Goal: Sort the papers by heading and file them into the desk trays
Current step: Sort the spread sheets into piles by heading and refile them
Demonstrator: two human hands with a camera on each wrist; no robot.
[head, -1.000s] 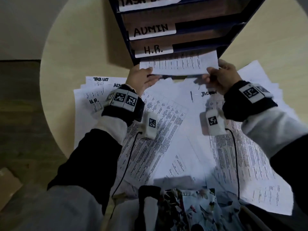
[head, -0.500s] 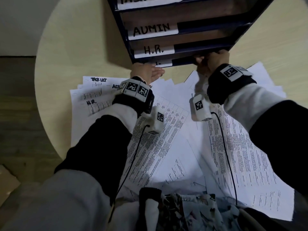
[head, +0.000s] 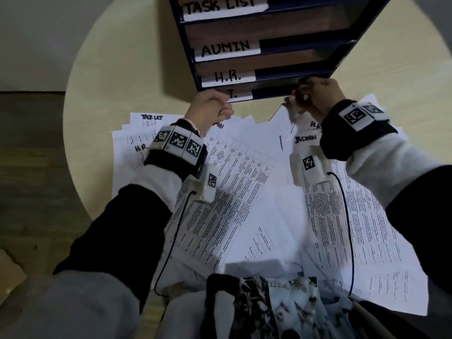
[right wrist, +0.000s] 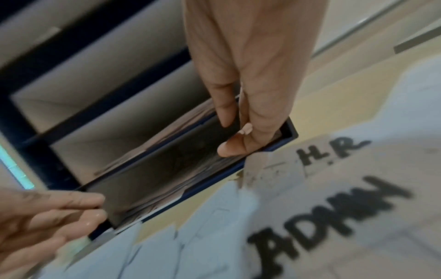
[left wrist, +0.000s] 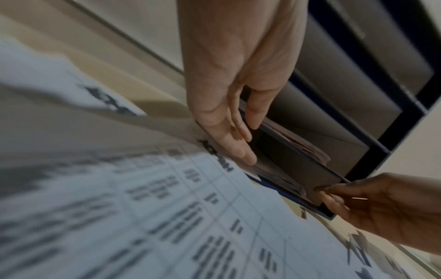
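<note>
The sheet has gone from above the counter [head: 102,99] into the bottom tray [head: 269,95]. Left hand [head: 210,108] and right hand [head: 318,96] show relaxed grips holding nothing at its mouth. Withdrawing carelessly could drag papers back out.

We see a dark navy desk tray stack [head: 281,42] at twelve o'clock, its shelves brown inside, each front bearing a white label [head: 227,77] with black hand lettering. The round table [head: 117,69] is pale yellowish wood. White papers [head: 244,196] carry black print, grid tables and black marker headings. At nine and three o'clock, black wristbands [head: 176,162] hold white blocks patterned with black squares. Sleeves [head: 117,228] are black over pale grey.
</note>
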